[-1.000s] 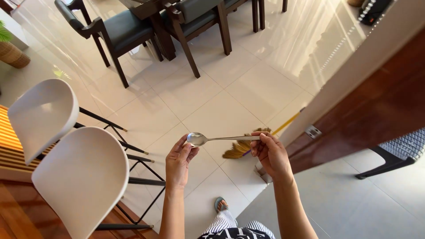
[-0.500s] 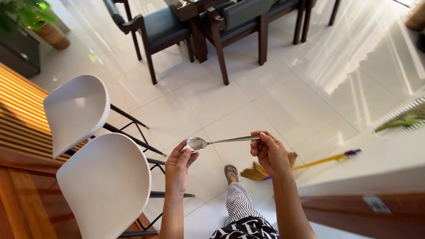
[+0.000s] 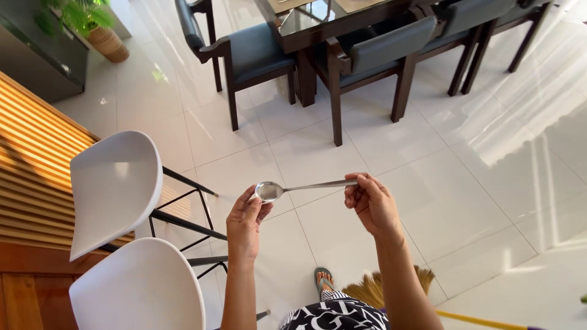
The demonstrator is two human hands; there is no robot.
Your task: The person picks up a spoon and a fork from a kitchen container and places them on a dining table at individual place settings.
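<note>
At the bottom edge of my view, a black-and-white patterned garment (image 3: 333,316) and a sandalled foot (image 3: 323,279) sit just in front of a straw broom head (image 3: 373,287), whose yellow handle (image 3: 483,320) runs off to the lower right across the pale tiled floor (image 3: 428,201).

Just above that, I see both hands raised, apart from each other, with a metal spoon (image 3: 299,187) bridging them level over the floor. The right hand (image 3: 369,203) is closed on the end of the handle, pinching it between thumb and fingers. The left hand (image 3: 247,220) is half open, its fingertips against the underside of the bowl; I judge it steadies the bowl rather than carrying it, which would keep the spoon level and the bowl facing up.

To the left stand two white moulded stools (image 3: 113,189) on black wire legs, backed against a slatted wooden counter front (image 3: 36,159), probably tucked close to keep the walkway free.

Farther off, dark wooden chairs (image 3: 244,58) with grey seat pads are pushed in around a glass-topped dining table (image 3: 324,18). At the far left a potted plant (image 3: 92,24) in a woven basket stands beside a dark cabinet (image 3: 36,61).

I can make out no packages, labels or signs anywhere.
</note>
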